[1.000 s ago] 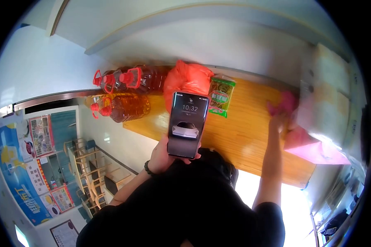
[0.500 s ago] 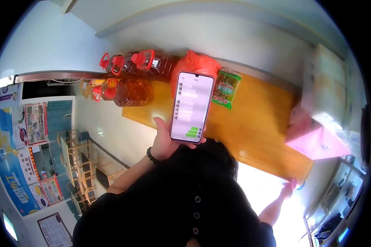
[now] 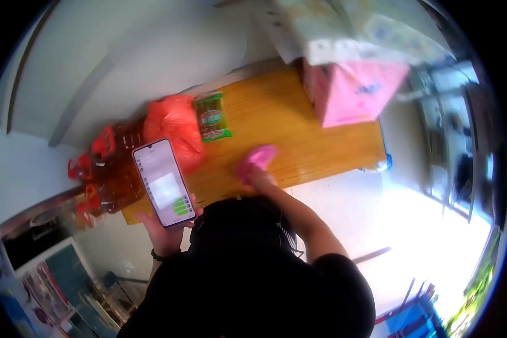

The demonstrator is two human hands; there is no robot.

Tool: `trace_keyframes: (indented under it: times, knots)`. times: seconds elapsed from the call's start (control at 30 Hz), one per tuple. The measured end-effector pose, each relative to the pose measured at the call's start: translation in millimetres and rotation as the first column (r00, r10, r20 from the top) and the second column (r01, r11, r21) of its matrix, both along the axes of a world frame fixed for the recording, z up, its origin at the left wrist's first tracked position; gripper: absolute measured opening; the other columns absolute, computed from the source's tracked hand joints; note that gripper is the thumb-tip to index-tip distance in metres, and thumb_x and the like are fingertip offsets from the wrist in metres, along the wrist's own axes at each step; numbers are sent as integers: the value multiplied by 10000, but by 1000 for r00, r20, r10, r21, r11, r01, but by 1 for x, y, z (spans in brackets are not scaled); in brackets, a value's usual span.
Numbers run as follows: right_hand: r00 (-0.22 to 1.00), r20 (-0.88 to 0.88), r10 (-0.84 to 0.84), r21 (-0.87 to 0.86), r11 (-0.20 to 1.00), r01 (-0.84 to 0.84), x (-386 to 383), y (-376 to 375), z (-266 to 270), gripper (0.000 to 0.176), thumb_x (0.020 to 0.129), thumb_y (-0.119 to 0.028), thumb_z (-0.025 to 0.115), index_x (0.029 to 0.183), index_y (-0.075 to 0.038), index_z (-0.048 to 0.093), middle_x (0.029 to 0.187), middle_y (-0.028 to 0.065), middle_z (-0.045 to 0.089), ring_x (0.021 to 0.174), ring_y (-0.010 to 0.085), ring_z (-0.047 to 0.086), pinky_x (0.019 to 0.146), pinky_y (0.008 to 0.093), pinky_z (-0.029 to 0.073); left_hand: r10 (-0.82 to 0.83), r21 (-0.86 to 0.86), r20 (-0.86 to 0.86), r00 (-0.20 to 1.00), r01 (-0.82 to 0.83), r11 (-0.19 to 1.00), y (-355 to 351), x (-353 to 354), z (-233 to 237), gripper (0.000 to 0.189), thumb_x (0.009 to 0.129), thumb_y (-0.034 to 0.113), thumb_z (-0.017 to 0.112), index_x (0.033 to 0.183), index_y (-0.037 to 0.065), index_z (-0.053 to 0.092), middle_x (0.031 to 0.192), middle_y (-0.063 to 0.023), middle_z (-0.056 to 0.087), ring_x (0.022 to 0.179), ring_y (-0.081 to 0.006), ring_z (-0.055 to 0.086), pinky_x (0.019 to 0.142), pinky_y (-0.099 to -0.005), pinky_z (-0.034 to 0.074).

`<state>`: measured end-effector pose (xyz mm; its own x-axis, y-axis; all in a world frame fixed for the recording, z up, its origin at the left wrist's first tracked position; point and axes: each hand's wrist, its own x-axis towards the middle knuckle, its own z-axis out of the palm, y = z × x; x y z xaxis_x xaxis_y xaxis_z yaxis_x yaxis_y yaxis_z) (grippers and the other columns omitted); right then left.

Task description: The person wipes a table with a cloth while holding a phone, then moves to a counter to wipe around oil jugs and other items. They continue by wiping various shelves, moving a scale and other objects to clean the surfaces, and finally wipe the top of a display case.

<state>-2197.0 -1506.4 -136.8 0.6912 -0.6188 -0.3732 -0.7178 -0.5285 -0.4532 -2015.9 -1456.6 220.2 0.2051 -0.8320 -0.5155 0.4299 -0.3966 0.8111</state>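
My left hand [image 3: 166,232] holds a phone [image 3: 164,186] upright, its lit screen showing a chat with green bubbles. On the wooden table [image 3: 265,118], my right hand [image 3: 260,176] is closed on a pink cloth [image 3: 256,162], somewhat blurred. Behind the phone sits a red plastic bag [image 3: 177,127]. A green packet [image 3: 212,116] lies right beside that bag.
Large oil bottles with red caps and handles [image 3: 115,188] stand at the table's left end. Toward the right end is a pink box [image 3: 355,93], with pale packages [image 3: 355,36] above it. Chairs [image 3: 115,293] show at the lower left.
The view has turned toward the right. My right hand has come from the table's far right edge to its middle with the pink cloth. My left hand still holds the phone.
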Motion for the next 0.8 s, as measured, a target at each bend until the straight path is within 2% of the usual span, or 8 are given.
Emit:
trace_keyframes:
  times: [0.2,0.27,0.3,0.33,0.37,0.4,0.57,0.8]
  knots:
    - [981,82,-176,-243,951,191,-73,10,-32,249,773,-201,514,978,-70,567,1021,106,550,958,276,530,820,400,422,-212,-158,-92,973,196,968,5,3,-1,898,703,770,86,1273,116,317,1141,-88,500,968,-287,536,603,-393,488]
    - [716,218,-664,-447,584,678,-183,9,-30,238,795,-192,474,987,-96,575,902,109,588,887,275,550,785,376,433,-289,-202,-155,945,257,945,10,12,-6,881,711,766,112,1272,119,321,1144,-77,502,964,-274,536,671,-419,477]
    - [282,-129,-951,55,277,959,-239,8,13,294,787,-266,504,1009,-84,567,976,121,564,931,265,532,810,363,416,-308,-212,-172,936,271,939,13,14,-9,881,711,766,112,1272,119,321,1144,-77,502,964,-274,536,671,-419,477]
    - [173,-513,-841,-293,361,886,-284,17,39,385,771,-377,533,1020,-86,574,1059,128,544,1015,285,496,839,359,402,-293,-196,-149,944,263,945,16,17,-12,874,713,764,126,1266,117,328,1146,-74,503,966,-272,535,682,-420,474]
    - [-160,-151,-976,-647,-25,762,-364,59,-71,470,781,-443,510,1094,-95,548,1110,131,531,1090,274,428,909,459,318,-278,-187,-121,953,253,949,19,19,-15,867,716,762,140,1260,116,336,1147,-70,503,968,-270,534,693,-421,470]
    - [-316,-412,-855,-535,-53,843,-356,42,66,494,791,-445,495,1116,-75,525,1111,164,525,1118,291,412,916,444,320,-293,-202,-129,948,264,943,21,20,-19,867,716,762,140,1260,116,336,1147,-70,503,968,-270,534,693,-421,470]
    - [-341,233,-911,-175,-384,907,-375,25,143,420,818,-414,482,961,-25,550,907,164,597,873,291,571,746,425,450,-230,-157,-118,966,211,965,28,23,-29,855,715,764,158,1223,111,373,1055,-71,549,909,-240,558,613,-374,473]
    - [804,270,-530,-326,735,594,-144,-24,95,305,695,-308,612,901,-92,550,744,66,575,576,207,507,642,431,383,-197,-134,3,980,196,971,10,-16,-5,819,731,750,124,1222,149,387,1066,-81,545,941,-253,544,674,-419,459]
